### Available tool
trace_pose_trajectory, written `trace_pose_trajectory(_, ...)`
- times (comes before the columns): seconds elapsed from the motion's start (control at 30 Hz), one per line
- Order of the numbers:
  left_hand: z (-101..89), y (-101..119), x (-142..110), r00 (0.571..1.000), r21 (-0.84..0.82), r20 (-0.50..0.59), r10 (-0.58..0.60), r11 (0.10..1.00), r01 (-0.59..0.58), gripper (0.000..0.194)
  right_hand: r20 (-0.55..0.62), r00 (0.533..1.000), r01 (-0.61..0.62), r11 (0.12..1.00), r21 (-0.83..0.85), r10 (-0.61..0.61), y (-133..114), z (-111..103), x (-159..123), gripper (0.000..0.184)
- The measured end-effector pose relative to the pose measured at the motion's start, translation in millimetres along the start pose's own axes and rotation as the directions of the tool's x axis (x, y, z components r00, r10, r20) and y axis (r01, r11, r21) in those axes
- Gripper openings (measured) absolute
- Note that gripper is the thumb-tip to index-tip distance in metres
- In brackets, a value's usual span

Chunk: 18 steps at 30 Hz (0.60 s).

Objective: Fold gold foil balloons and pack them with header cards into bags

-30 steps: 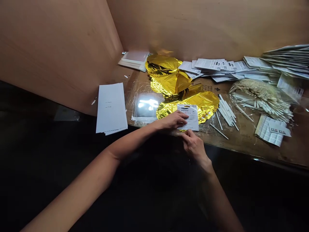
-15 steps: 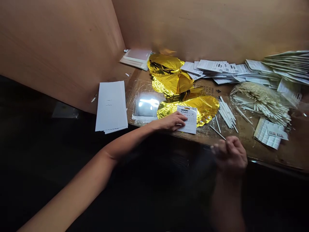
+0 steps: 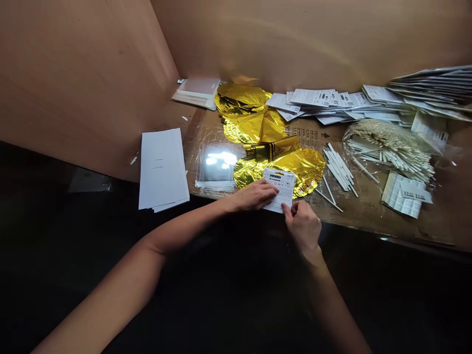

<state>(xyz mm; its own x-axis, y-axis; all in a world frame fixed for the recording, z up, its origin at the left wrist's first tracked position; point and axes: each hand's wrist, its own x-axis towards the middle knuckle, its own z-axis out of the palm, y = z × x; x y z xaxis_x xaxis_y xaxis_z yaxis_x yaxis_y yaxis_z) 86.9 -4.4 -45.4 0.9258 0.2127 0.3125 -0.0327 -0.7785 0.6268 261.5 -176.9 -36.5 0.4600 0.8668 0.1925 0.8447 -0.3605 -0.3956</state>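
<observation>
Right hand (image 3: pixel 305 224) returned to the packet (image 3: pixel 285 192), corner seemingly in grip.

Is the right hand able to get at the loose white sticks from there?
Probably yes: the right hand is at the printed packet's edge, and nothing visible blocks its way to the white sticks.

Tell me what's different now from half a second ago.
The right hand has come back leftward from beside the loose stick to the white packet. Its thumb is now at the packet's lower right corner; whether it pinches is unclear. The packet has turned slightly clockwise. Unchanged: the left hand on the packet, the gold foil and the paper stack.
</observation>
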Motion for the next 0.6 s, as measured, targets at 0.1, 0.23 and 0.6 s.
trace_pose_trajectory(0.1, 7.4, -0.9, -3.5, 0.999, 0.028, -0.047, -0.018, 0.999, 0.019, 0.024, 0.129, 0.963, -0.266, 0.907, 0.327, 0.237, -6.1, -4.2, 3.0, 0.039)
trace_pose_trajectory(0.23, 8.7, -3.0, -9.9, 0.981, 0.015, -0.196, -0.003, 1.000, 0.006, 0.021, 0.474, 0.874, -0.456, 0.527, 0.717, 0.110, -6.1, -18.4, 19.8, 0.046)
trace_pose_trajectory(0.6, 15.5, -3.6, -11.8, 0.953, 0.340, -0.278, -0.120, 0.916, 0.214, 0.023, 0.015, 1.000, -0.024, 0.827, 0.562, 0.019, -24.0, -92.4, 254.5, 0.036)
